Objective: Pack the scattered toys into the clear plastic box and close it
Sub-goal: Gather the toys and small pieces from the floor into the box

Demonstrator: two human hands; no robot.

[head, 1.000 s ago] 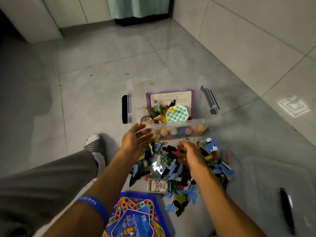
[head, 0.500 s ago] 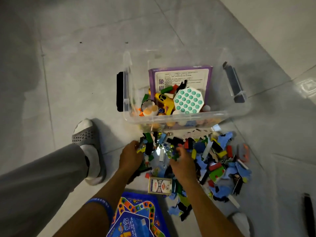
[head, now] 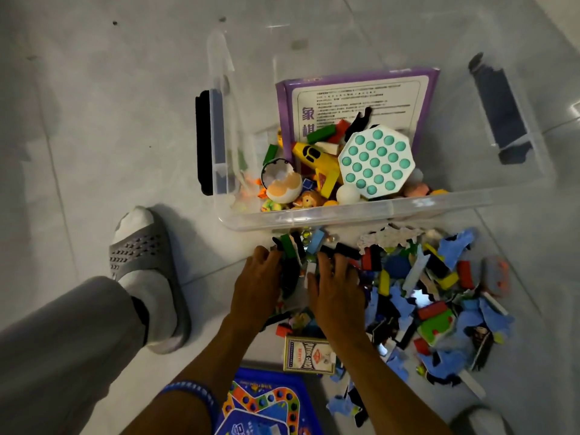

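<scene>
Clear plastic box (head: 361, 211) sits open w/ toys inside, just beyond scattered toys (head: 439, 296); left hand (head: 257, 290) & right hand (head: 337, 293) cup a clump, fingers prob. curled round pieces; loose bits may spill btwn palms on lifting.

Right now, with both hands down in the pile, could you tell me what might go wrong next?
Both hands, left hand and right hand, scoop loose small pieces; some may slip through the fingers during the lift. Marbles by the clear box could roll away. The box already holds a heap near its front wall, so a dropped handful might spill over.
</scene>
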